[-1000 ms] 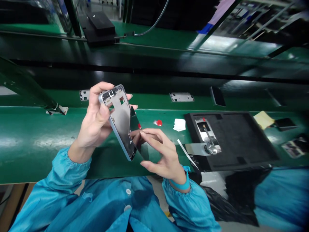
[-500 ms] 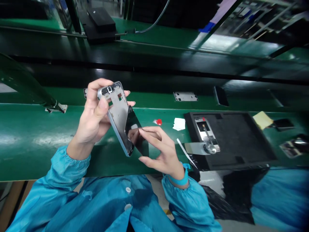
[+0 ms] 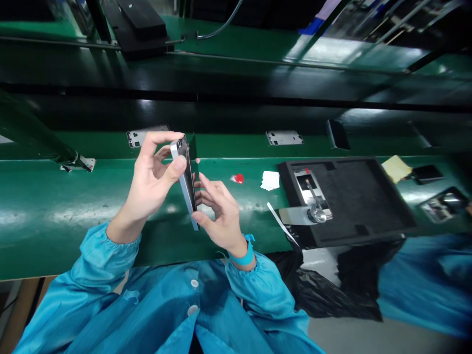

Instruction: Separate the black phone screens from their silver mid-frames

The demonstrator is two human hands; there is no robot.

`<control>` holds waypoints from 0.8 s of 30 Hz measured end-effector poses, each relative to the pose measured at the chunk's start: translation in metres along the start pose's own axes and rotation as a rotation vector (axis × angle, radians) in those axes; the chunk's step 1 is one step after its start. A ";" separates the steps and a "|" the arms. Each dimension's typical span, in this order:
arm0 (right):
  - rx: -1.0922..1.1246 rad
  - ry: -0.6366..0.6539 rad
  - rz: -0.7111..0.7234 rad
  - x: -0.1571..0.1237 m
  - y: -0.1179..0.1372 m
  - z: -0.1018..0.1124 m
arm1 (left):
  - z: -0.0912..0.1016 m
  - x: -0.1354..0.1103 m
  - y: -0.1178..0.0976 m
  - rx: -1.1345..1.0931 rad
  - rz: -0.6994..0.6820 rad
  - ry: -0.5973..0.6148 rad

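Note:
My left hand (image 3: 147,179) grips a silver-edged phone frame (image 3: 188,192) near its upper end, thumb on the near side. The frame is held nearly edge-on, so its inside is mostly hidden. Along its right side stands a dark, glossy screen panel (image 3: 193,151), apart from the frame at the top and close to it lower down. My right hand (image 3: 223,216) is closed around the lower part of the panel and frame, its thumb at the frame's bottom end and its fingers behind the panel.
Phone frames (image 3: 284,138) and a dark phone (image 3: 338,134) lie along the bench's back strip. To the right, a black foam tray (image 3: 368,201) carries a phone part (image 3: 312,191) and a round metal piece (image 3: 317,214). White paper (image 3: 270,180) and a red scrap (image 3: 239,178) lie nearer.
The phone frame has turned from showing its inside to nearly edge-on. My right hand has moved left and up, bringing the screen panel close along the frame. The camera view has shifted slightly.

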State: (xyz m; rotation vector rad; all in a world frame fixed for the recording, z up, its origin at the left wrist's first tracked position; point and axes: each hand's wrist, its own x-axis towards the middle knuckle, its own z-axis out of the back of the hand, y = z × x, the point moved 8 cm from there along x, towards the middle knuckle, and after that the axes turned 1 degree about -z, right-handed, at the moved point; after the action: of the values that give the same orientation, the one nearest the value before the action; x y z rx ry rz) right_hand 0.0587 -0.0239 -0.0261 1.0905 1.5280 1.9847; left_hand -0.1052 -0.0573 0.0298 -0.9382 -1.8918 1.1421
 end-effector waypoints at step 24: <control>-0.311 -0.049 0.142 -0.007 -0.011 -0.025 | 0.002 -0.018 0.040 -0.186 0.111 -0.087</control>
State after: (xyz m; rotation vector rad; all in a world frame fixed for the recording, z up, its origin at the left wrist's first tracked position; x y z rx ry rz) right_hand 0.0417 -0.0409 -0.0414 1.1302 1.0949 2.1812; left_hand -0.0895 -0.0595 -0.0116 -1.1238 -2.0655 1.1000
